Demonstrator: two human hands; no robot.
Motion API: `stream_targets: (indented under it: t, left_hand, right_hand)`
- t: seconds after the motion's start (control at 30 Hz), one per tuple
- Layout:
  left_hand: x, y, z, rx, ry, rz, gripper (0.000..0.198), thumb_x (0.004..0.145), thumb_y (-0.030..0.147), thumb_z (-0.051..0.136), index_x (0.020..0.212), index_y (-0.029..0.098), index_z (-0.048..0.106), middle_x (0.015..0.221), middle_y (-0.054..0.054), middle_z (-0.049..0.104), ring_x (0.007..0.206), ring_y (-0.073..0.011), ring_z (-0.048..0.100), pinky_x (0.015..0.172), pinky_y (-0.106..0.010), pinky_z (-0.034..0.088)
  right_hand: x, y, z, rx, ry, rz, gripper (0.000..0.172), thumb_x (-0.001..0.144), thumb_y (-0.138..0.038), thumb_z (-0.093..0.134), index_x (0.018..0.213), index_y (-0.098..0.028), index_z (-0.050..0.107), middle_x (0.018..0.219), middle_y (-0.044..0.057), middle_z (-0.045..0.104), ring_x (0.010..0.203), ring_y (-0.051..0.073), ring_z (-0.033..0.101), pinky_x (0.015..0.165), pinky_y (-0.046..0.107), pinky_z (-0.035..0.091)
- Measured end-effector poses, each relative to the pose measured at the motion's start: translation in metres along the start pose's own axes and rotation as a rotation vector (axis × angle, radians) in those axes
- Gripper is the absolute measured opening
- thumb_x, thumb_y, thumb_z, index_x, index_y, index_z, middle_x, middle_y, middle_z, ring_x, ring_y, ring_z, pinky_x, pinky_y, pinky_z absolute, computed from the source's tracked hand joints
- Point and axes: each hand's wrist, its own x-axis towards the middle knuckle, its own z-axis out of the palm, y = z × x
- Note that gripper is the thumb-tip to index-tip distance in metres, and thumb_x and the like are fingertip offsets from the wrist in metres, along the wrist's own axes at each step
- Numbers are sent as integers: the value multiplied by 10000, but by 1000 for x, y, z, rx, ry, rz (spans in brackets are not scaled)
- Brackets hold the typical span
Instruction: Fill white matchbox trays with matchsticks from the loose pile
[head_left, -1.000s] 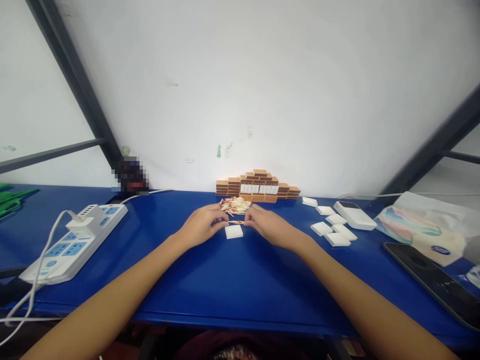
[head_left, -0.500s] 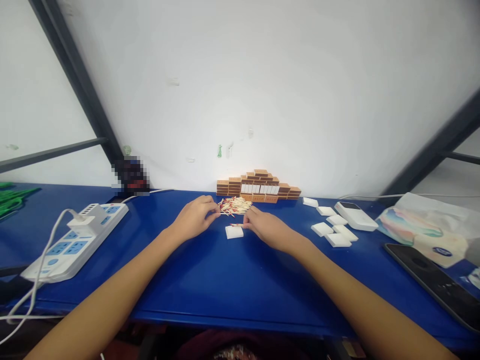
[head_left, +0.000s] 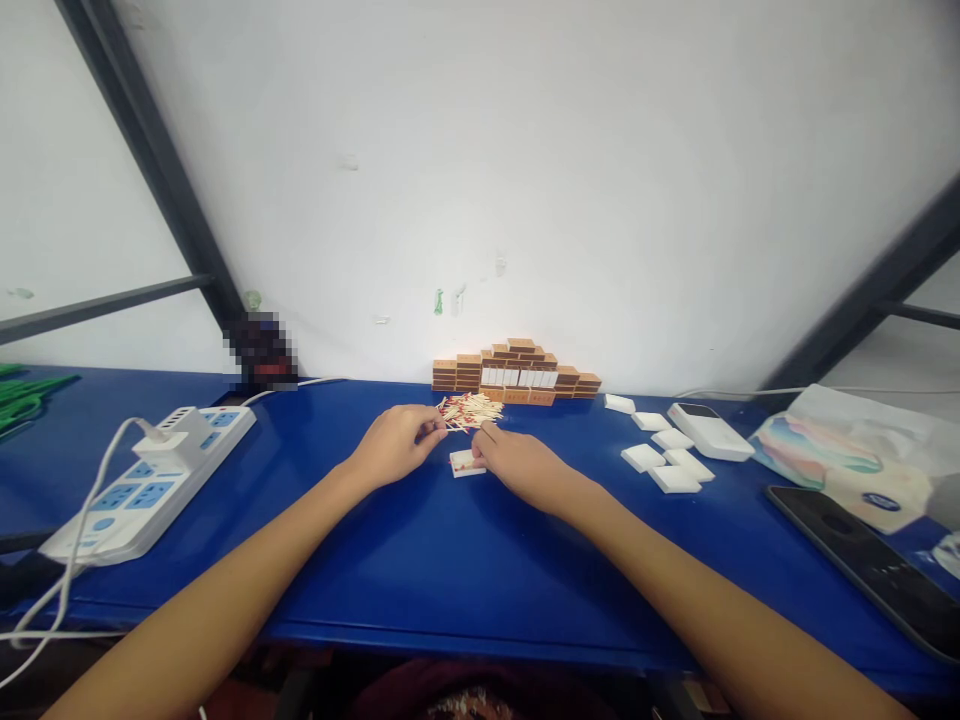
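A small white matchbox tray point(head_left: 466, 470) lies on the blue table, with a thin strip of match wood and reddish tips showing inside. My right hand point(head_left: 517, 465) reaches over its right end, fingers pinched on matches at the tray's opening. Just behind is a loose heap of matches point(head_left: 471, 408) with red heads, pointing every way. At the heap's left edge, my left hand point(head_left: 401, 440) has thumb and fingers drawn together; what they pinch is too small to make out.
Stacked brown matchboxes point(head_left: 517, 395) stand against the wall behind the heap. Several white trays point(head_left: 643, 458) lie to the right, near a white power bank point(head_left: 712, 435), a tissue pack point(head_left: 847, 460) and a phone point(head_left: 862, 560). A white power strip point(head_left: 142, 500) with cables is at left.
My right hand has moved slightly left and down, bringing the matches from above the tray into it. My left hand has shifted slightly right and down beside the heap.
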Motion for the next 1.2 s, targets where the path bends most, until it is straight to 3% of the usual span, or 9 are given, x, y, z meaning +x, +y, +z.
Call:
stream_targets:
  t: [0.1, 0.27, 0.6, 0.97, 1.2]
  left_hand:
    - [0, 2, 2, -104, -66, -94, 136, 949, 312, 580, 885, 224, 662, 686, 27, 700, 612, -151, 621, 600, -259, 397]
    - [-1, 6, 3, -256, -155, -139, 146, 943, 329, 574, 881, 223, 653, 703, 35, 745, 590, -143, 656, 574, -240, 408]
    - [-2, 9, 7, -305, -156, -154, 155, 936, 341, 581, 889, 218, 663, 728, 24, 767, 616, -144, 667, 595, -233, 423]
    - [-4, 8, 9, -372, -141, -161, 147, 897, 331, 593, 887, 209, 674, 752, -4, 776, 606, -161, 671, 567, -244, 413]
    - [-3, 6, 12, -415, -118, -199, 200, 935, 390, 574, 910, 205, 649, 794, -22, 790, 639, -165, 684, 596, -249, 438]
  right_hand:
    - [-2, 1, -6, 71, -2, 17, 145, 1065, -278, 500, 1094, -162, 583, 1134, 94, 641, 874, 189, 659, 694, 265, 433]
    - [-8, 11, -14, 144, 4, 60, 174, 1079, -288, 462, 1046, -179, 593, 1093, 77, 648, 858, 181, 634, 702, 267, 398]
    - [-7, 8, -5, 133, -8, 60, 197, 1085, -288, 436, 1065, -167, 590, 1094, 80, 651, 852, 186, 633, 691, 279, 385]
    - [-10, 1, -11, 149, 6, 45, 137, 1063, -275, 480, 1076, -183, 581, 1111, 77, 640, 862, 189, 646, 712, 284, 415]
    - [-11, 2, -15, 43, -38, 189, 422, 1105, -417, 293, 1042, -167, 627, 1047, 128, 704, 893, 247, 685, 729, 305, 419]
